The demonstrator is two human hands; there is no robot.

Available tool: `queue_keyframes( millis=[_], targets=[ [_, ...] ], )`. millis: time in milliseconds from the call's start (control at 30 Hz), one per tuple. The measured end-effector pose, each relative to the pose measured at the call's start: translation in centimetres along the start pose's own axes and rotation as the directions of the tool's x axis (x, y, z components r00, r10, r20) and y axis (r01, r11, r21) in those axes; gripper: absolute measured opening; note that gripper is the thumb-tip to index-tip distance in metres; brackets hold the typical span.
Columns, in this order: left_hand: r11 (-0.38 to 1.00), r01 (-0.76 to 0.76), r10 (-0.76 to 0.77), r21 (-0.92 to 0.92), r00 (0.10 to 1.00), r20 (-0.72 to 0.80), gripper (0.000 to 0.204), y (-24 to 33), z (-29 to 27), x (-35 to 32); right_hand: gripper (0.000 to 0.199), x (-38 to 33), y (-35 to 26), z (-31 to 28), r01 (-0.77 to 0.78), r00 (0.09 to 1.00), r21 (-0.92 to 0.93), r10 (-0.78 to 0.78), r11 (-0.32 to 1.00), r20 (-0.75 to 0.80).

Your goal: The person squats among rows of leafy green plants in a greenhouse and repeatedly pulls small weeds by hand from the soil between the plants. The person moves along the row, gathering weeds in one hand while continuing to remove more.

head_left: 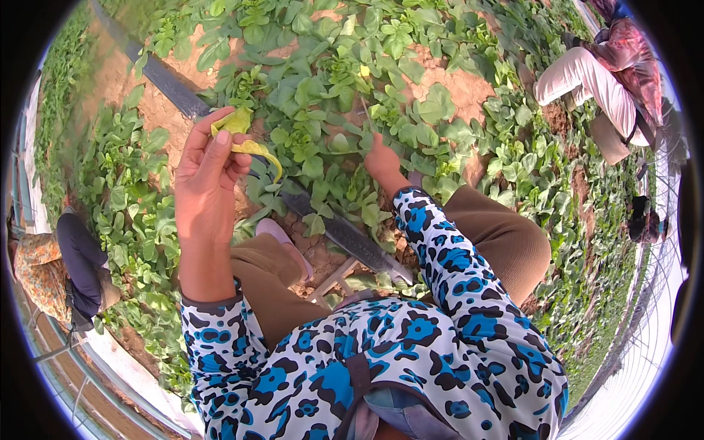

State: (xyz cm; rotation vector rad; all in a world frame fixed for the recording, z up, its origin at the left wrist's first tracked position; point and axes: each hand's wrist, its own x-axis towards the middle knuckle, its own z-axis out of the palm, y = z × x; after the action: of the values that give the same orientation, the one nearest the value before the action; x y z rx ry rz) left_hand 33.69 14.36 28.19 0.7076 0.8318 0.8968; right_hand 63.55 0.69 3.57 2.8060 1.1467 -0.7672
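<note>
Evidently partway, the fingers (218,152) of the left hand (205,165) pinch detached yellow leaves (236,121), while leafy plants (297,95) remain around the right hand (383,159) (grip unclear).

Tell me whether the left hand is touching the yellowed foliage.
Touching. The head view shows the left hand pinching the yellowed foliage between its thumb and fingers, with yellow parts sticking out past the grip.
</note>
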Motion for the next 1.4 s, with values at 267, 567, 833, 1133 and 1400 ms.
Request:
queue_keyframes(
  millis=[267, 567, 833, 1133, 1400],
  targets=[
    [1.000, -0.025, 0.024, -0.016, 1.000, -0.016, 0.030, 1.0, -0.5, -0.9, 0.060, 1.3, -0.7, 1.7, 0.036, 0.995, -0.091, -0.027, 0.995, 0.095],
    [0.998, -0.047, 0.045, 0.041, 0.998, 0.046, 0.033, 0.9, -0.1, -0.2, 0.051, -2.3, 0.8, 3.3, 0.152, 0.950, -0.132, -0.108, 0.980, 0.292],
    [0.994, -0.057, 0.051, 0.095, 0.996, 0.069, 0.032, 0.2, -0.1, 0.2, 0.064, -5.1, 1.8, -5.1, 0.112, 0.783, -0.044, -0.061, 0.993, 0.620],
    [0.988, -0.045, 0.031, 0.151, 0.995, 0.090, 0.033, 0.0, 0.3, 0.6, 0.061, -1.3, 3.0, 2.3, 0.323, 0.921, -0.162, -0.271, 0.932, 0.281],
    [0.989, -0.067, 0.058, 0.133, 0.996, 0.074, 0.032, -0.1, -0.3, 0.7, 0.061, -3.9, 0.8, -2.3, 0.253, 0.780, -0.071, -0.159, 0.965, 0.606]
  ],
)
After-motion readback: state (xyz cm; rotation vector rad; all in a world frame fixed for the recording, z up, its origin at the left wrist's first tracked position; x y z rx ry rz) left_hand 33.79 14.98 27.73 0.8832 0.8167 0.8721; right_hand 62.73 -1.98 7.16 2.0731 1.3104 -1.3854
